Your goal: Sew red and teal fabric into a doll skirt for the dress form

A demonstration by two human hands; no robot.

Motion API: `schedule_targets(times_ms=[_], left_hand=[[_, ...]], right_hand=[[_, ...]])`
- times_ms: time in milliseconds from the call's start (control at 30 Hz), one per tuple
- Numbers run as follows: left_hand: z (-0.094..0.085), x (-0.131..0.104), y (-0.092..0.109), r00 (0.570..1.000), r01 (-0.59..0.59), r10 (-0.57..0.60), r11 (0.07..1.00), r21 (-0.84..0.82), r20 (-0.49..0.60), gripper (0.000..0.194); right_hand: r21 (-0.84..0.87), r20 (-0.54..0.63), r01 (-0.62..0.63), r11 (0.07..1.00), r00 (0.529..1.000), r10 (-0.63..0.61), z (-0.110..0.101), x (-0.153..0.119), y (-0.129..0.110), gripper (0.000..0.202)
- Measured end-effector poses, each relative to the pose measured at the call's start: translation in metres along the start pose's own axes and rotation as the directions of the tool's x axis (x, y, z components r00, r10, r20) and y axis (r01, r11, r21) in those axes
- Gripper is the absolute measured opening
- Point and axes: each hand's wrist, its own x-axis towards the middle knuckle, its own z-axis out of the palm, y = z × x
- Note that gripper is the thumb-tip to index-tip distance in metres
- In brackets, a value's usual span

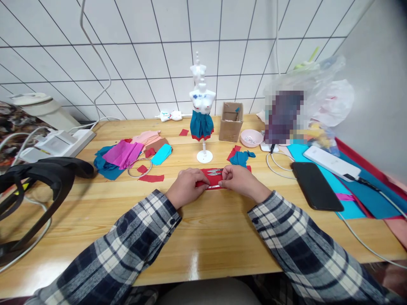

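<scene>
On the wooden table, a piece of red cloth (213, 179) lies flat in front of me, with a narrow white strip (213, 186) along its near edge. My left hand (188, 184) pinches the cloth's left end between thumb and fingers. At the right side, my right hand (239, 181) is closed with its fingertips on the cloth near the end of the white strip. A pair of thread snips (214, 172) rests on the cloth between both hands, blades pointing left. Behind stands a small white dress form (202, 101) wearing a teal skirt (202, 125) with red trim.
Coloured fabric pieces (122, 154) and a ring of cable or hoop (140, 168) lie left. A cardboard box (231, 123), pink bowl (251, 138) and teal scraps (241, 158) stand or lie behind right. A phone (317, 186) and power bank (332, 163) are at right; a black headset (60, 186) at left.
</scene>
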Motion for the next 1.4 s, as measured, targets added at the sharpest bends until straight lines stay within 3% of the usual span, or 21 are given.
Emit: schedule_targets(times_ms=[200, 433, 733, 1067, 1233, 1400], left_hand=[[-0.001, 0.000, 0.005, 0.999, 0.046, -0.046, 0.998, 0.042, 0.010, 0.017], [0.013, 0.002, 0.023, 0.977, 0.201, -0.189, 0.969, 0.145, -0.094, 0.019], [0.013, 0.002, 0.021, 0.976, 0.215, -0.210, 0.967, 0.137, -0.052, 0.018], [0.010, 0.002, 0.021, 0.978, 0.208, -0.204, 0.971, 0.119, -0.043, 0.017], [0.014, 0.002, 0.016, 0.988, 0.143, -0.136, 0.986, 0.086, -0.079, 0.013], [0.016, 0.002, 0.014, 0.986, 0.153, -0.146, 0.984, 0.089, -0.086, 0.011]], right_hand=[[-0.155, -0.053, -0.022, 0.988, 0.999, 0.014, -0.003, -0.008, -0.013, 0.012], [-0.223, -0.057, -0.035, 0.974, 0.998, 0.023, -0.003, -0.011, -0.020, 0.010], [-0.289, -0.054, 0.021, 0.957, 0.998, -0.038, -0.005, -0.013, -0.020, 0.011], [-0.325, 0.017, -0.014, 0.946, 1.000, 0.021, -0.025, -0.015, -0.020, 0.005], [-0.389, 0.005, -0.023, 0.921, 1.000, 0.026, -0.025, -0.013, -0.016, 0.010], [-0.431, 0.022, -0.011, 0.902, 1.000, 0.022, -0.023, -0.012, -0.013, 0.013]])
